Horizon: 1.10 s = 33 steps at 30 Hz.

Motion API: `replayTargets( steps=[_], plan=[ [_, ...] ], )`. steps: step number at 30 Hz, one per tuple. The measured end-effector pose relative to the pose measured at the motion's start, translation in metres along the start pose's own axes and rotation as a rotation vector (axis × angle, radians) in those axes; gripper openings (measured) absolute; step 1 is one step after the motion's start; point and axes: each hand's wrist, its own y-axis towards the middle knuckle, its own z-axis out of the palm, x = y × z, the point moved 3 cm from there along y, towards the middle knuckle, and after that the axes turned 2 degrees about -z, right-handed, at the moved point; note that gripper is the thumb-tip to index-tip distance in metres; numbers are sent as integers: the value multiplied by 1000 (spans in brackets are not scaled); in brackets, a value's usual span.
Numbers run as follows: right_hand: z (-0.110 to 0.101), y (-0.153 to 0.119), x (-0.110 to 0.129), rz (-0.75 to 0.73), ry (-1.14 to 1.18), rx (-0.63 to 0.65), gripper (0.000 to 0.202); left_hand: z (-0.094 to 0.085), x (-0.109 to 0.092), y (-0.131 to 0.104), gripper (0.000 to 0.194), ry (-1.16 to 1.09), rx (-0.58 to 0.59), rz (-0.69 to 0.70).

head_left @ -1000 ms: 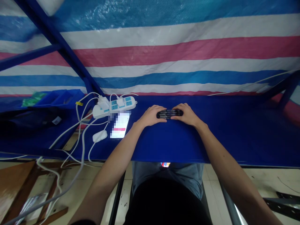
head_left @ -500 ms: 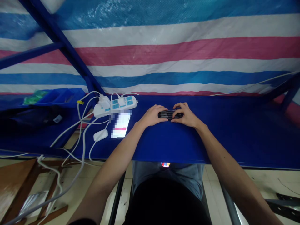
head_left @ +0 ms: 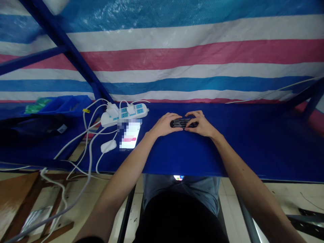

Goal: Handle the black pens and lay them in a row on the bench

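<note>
Blue table (head_left: 182, 155), frame centre: dark bundle (head_left: 179, 123) is lying left-to-right; left hand (head_left: 165, 125) and right hand (head_left: 202, 124) are gripping opposite ends.

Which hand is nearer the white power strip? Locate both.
Left. The left hand is right of the power strip, not touching it, at the left end of the dark bundle; the right hand is farther right, at the other end.

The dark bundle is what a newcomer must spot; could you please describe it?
Find the blue table before the striped sheet and look near its middle. There, between the left hand and right hand, lies the dark bundle of slim, pen-like sticks. Unlike the white power strip farther left, it is blackish, with a hand at each end.
</note>
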Motion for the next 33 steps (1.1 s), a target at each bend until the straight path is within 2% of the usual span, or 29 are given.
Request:
replayTargets(
  steps=[4, 6, 9, 16, 20, 23, 28, 30, 32, 33],
  plan=[
    [-11, 2, 4, 29, 52, -148, 10, -9, -3, 1, 23, -56, -176, -3],
    [-15, 2, 5, 69, 47, -194, 11, -11, -2, 2, 18, -79, -239, -14],
    [-14, 3, 4, 114, 14, -190, 9, -10, 3, 2, 13, -81, -257, -21],
    [-9, 6, 10, 21, -161, -107, 26, -8, 3, 2, 11, -32, -269, -14],
    [-9, 6, 12, -7, -171, -142, 29, -8, -1, 2, 15, 5, -229, -4],
    [-8, 6, 13, -36, -173, -178, 28, -9, -3, 1, 28, 35, -208, -11],
    [-4, 8, 16, -55, -200, -179, 24, -11, -2, -2, 50, 47, -225, -131],
    [-4, 7, 16, -38, -191, -179, 23, -10, -3, -2, 42, -7, -232, -125],
    [-5, 6, 16, -23, -160, -167, 25, -9, -3, -1, 24, -83, -244, -108],
    [-5, 6, 16, -22, -142, -156, 29, -8, -2, -1, 23, -116, -253, -103]
  ],
)
